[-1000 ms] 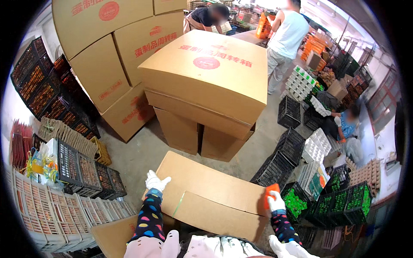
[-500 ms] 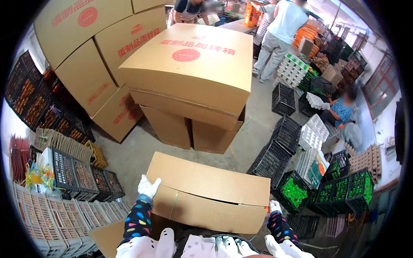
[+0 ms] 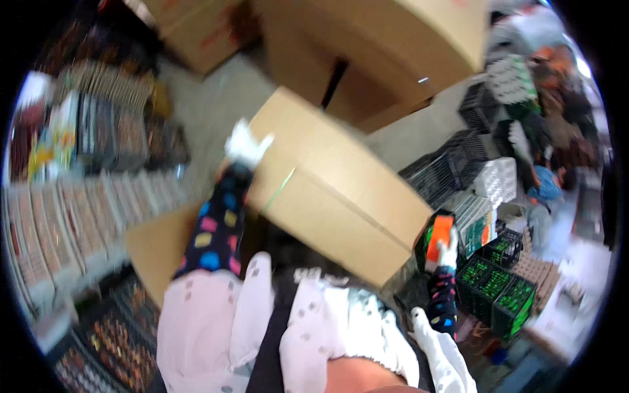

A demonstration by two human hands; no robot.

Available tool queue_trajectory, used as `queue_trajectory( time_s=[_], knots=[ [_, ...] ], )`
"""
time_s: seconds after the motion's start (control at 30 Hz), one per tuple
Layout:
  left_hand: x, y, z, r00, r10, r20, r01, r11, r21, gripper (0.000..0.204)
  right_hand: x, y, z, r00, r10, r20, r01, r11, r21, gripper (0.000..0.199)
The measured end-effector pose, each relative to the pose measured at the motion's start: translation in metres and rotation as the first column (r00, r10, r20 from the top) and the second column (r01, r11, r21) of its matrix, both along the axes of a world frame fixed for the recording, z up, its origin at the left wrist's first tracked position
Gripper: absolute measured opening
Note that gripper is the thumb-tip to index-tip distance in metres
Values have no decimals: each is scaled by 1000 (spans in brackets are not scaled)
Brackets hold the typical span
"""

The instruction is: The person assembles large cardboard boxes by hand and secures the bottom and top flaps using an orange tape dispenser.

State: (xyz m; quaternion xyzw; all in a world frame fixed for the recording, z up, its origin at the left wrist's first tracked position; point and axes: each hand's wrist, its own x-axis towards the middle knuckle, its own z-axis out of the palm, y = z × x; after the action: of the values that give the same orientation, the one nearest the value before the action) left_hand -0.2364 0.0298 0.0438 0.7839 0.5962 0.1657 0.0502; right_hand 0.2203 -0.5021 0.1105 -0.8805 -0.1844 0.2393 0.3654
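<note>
Near the middle of the scene, the box [image 3: 334, 173] lies aslant from far left to near right, its left end beside the gloved left hand [image 3: 246, 145], whose thumb stands apart from blurred fingers. Just past its right end, the right hand [image 3: 449, 251] has its fingers clamped around an orange tool [image 3: 439, 237]. Both top flaps look folded down already, but no tape shows along their seam, so fastening it seems still undone, though blur hides fine detail.
</note>
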Motion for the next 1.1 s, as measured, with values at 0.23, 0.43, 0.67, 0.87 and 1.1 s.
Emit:
queue_trajectory(
  time_s=[0.23,0.43,0.67,0.87,1.1],
  knots=[
    [35,1,15,998,-48,-38,33,944,-328,98,-71,167,45,915,253,-313,-140,929,343,66],
    [13,-6,14,1000,21,-8,-22,838,-546,115,-48,204,23,924,227,-309,-138,949,284,52],
    [-9,3,16,974,204,97,-106,790,-603,105,68,28,-25,977,-170,130,209,884,-418,53],
    [3,25,11,994,26,105,49,758,-650,106,98,-51,-133,897,-381,-223,290,889,-354,45],
    [33,13,28,988,-28,149,87,907,-411,101,70,-29,-122,984,138,109,-35,762,-646,39]
  ],
)
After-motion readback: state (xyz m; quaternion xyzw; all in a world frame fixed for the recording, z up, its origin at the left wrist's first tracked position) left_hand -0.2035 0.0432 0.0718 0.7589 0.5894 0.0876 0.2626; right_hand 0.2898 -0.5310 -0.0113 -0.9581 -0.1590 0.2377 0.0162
